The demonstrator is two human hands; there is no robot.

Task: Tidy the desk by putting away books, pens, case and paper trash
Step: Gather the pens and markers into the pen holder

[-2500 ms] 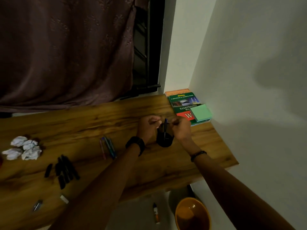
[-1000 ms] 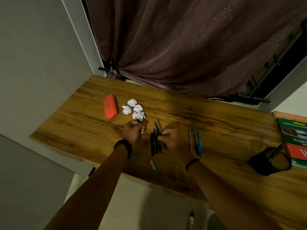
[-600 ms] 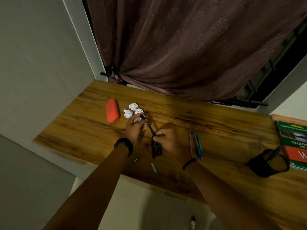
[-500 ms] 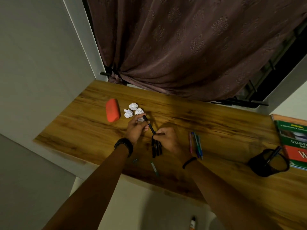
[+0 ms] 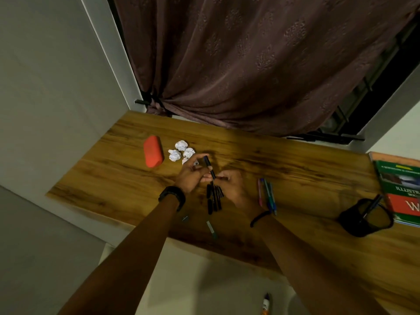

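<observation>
My left hand and my right hand meet over the middle of the wooden desk, both pinching one black pen tilted up between them. Several more black pens lie in a bunch just below the hands. Three coloured pens lie to the right. A black mesh pen holder with one pen in it stands at the right, next to a stack of books. A red case and crumpled paper balls sit at the left.
Two small pen parts lie near the desk's front edge. A marker lies on the floor below. A dark curtain hangs behind the desk, and walls close in on the left and right.
The view swung from the pen holder to the desk's left. Both hands moved to the black pens, and one pen was lifted from the bunch and is now held between them.
</observation>
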